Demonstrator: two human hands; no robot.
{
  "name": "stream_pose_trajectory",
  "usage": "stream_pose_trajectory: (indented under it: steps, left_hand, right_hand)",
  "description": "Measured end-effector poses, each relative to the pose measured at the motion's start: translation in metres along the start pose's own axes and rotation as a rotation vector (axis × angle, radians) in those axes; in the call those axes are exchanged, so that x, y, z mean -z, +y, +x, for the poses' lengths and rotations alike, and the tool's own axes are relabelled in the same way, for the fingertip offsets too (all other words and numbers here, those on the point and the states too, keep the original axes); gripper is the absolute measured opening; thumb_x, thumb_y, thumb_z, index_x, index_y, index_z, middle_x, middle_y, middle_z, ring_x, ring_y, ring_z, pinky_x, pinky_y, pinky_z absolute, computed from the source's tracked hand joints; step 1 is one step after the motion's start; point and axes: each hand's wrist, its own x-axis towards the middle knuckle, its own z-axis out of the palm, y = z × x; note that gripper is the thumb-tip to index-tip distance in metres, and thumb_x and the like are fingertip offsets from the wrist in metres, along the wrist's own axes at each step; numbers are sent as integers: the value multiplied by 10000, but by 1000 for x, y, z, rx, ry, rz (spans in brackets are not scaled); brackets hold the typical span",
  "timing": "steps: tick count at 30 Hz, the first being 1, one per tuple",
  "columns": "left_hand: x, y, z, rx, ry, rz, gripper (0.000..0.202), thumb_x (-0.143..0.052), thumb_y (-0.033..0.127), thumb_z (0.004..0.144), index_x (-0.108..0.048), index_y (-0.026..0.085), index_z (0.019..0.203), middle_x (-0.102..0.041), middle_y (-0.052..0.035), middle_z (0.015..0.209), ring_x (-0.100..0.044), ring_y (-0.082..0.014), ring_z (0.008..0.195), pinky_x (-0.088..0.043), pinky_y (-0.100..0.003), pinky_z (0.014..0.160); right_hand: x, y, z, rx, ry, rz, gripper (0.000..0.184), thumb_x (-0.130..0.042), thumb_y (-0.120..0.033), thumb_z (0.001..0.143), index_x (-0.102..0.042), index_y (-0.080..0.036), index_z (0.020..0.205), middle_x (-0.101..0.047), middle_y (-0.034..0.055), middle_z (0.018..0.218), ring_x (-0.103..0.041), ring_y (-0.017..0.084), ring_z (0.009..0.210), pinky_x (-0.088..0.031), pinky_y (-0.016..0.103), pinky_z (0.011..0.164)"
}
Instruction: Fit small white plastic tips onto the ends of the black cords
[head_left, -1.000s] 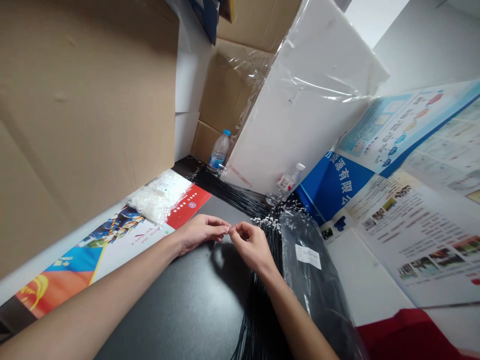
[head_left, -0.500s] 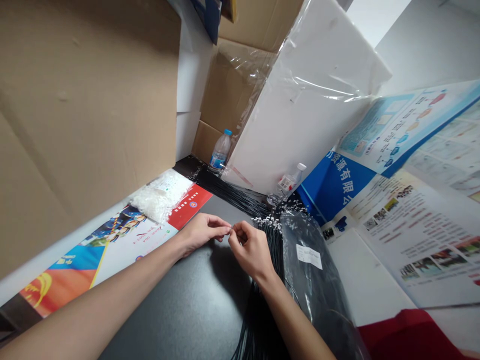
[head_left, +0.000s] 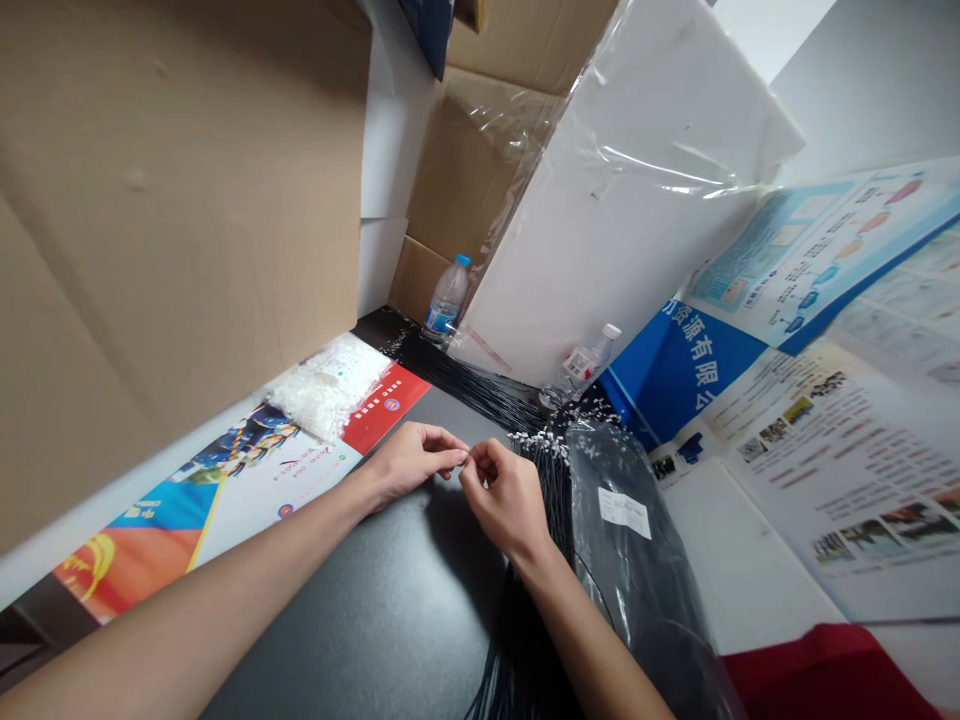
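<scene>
**Dark table: one white piece in hand, many wires waiting**

Walled by cardboard at left and posters at right. Over the table, left hand and right hand fingertip to fingertip, both pinched closed on one small white piece. Cannot tell if a wire end sits inside it. Under the right wrist, black wires running to the far side, with many ends there already tipped white. Near the left hand, parts bag, well filled. At right, touching the wires, a dark plastic sleeve, seemingly unopened. Judging so: some part done, much left.
</scene>
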Motion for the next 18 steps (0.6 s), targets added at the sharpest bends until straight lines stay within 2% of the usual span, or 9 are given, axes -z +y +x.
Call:
stream_pose_trajectory:
  steps: [5,10,18]
  left_hand:
    - [-1,2,-1,9,33,-61,194,-783,284,679,-744,142,806,-678,-16,688,-562,-137,640,-448,-294,688]
    - [1,5,0,29,34,-107,192,-797,283,677,-740,145,798,-666,-2,683,-555,-125,632,-445,-291,692]
    - [0,2,1,39,17,-124,176,-780,259,687,-737,135,805,-668,-1,690,-547,-110,615,-428,-269,661]
  right_hand:
    - [1,0,-1,18,8,112,184,-514,-288,858,-576,-192,714,-599,-2,606,-495,115,515,-366,222,527]
    - [7,2,4,-33,-30,175,185,-560,-322,854,-652,-180,778,-671,20,699,-525,120,546,-381,222,512]
    - [6,4,5,-29,-31,196,167,-568,-296,831,-634,-177,734,-663,13,679,-570,124,582,-407,207,519]
